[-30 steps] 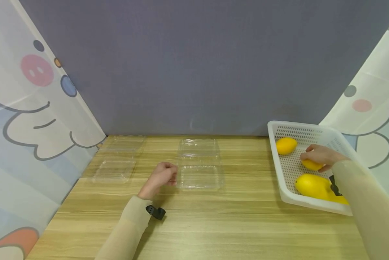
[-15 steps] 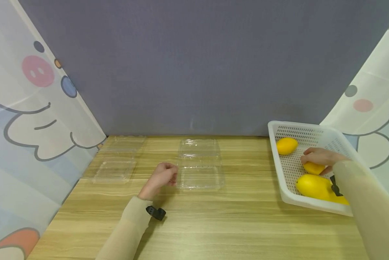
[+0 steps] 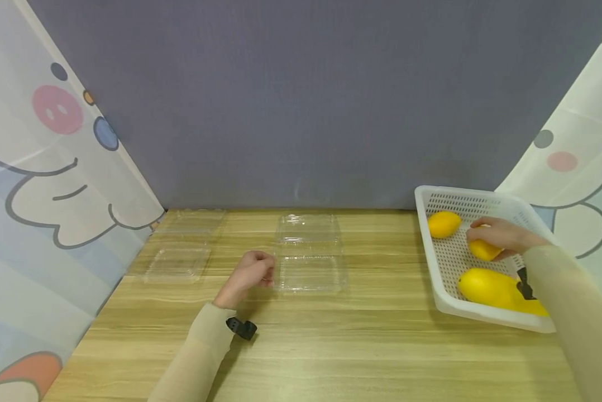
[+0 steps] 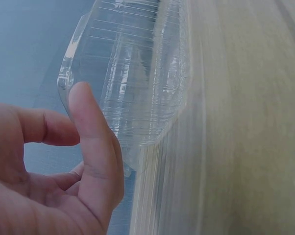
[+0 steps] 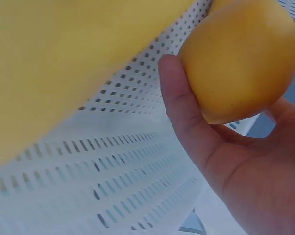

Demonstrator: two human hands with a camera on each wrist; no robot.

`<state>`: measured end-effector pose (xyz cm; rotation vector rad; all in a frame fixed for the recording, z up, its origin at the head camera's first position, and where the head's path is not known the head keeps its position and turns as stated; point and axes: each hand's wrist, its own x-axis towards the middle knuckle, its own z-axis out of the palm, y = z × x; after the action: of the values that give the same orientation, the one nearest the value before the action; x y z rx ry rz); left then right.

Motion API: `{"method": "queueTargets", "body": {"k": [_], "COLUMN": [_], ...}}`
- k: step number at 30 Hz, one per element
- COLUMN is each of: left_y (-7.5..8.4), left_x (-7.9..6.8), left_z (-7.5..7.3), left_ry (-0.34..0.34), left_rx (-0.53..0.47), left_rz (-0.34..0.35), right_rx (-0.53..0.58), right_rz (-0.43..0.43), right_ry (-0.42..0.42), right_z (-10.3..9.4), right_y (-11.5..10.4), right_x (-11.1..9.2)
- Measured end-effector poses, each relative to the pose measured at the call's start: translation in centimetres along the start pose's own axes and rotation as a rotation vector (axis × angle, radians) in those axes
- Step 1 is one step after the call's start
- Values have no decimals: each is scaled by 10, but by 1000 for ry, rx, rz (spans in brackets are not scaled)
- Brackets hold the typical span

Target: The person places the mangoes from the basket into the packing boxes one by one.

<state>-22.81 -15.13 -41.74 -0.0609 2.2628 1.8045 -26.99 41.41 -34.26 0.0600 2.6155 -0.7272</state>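
My right hand [image 3: 497, 234] holds a yellow lemon [image 3: 483, 250] inside the white basket [image 3: 439, 290]. In the right wrist view, the thumb [image 5: 184, 105] lies along the near side of the lemon [image 5: 240, 61], with part of the hand hidden behind it. Another lemon [image 3: 444, 224] sits in the basket's far left corner, and a long, larger yellow fruit [image 3: 487, 287] lies at the near side. With thumb and finger, my left hand [image 3: 251, 271] pinches the left edge of an opened clear plastic clamshell container [image 3: 311, 273]; its rim [image 4: 65, 78] shows at the thumb tip.
A second opened clear container [image 3: 177, 262] stands farther left on the wooden table [image 3: 331, 346]. Behind the table rises a grey panel [image 3: 291, 111]. Cartoon-printed curtains [image 3: 70, 167] border both sides.
My right hand has lifted the lemon slightly, away from the large yellow fruit, after gripping it lower in the basket. The left hand and both containers have stayed in place.
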Motion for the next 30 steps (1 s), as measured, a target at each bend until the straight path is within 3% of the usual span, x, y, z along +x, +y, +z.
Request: {"method": "queueTargets", "body": {"k": [14, 25, 30], "left_y": [0, -1, -1], "left_x": [-1, 1, 2], "left_z": [0, 0, 1], "left_ry": [3, 5, 9], "left_rx": [3, -2, -2], "left_rz": [-8, 0, 0], "right_rx": [-24, 28, -11], "right_rz": [-89, -101, -131], "right_ry": [94, 119, 131], "right_z": [-4, -10, -10], "right_y": [-11, -11, -20], "right_x": [-6, -5, -9]}}
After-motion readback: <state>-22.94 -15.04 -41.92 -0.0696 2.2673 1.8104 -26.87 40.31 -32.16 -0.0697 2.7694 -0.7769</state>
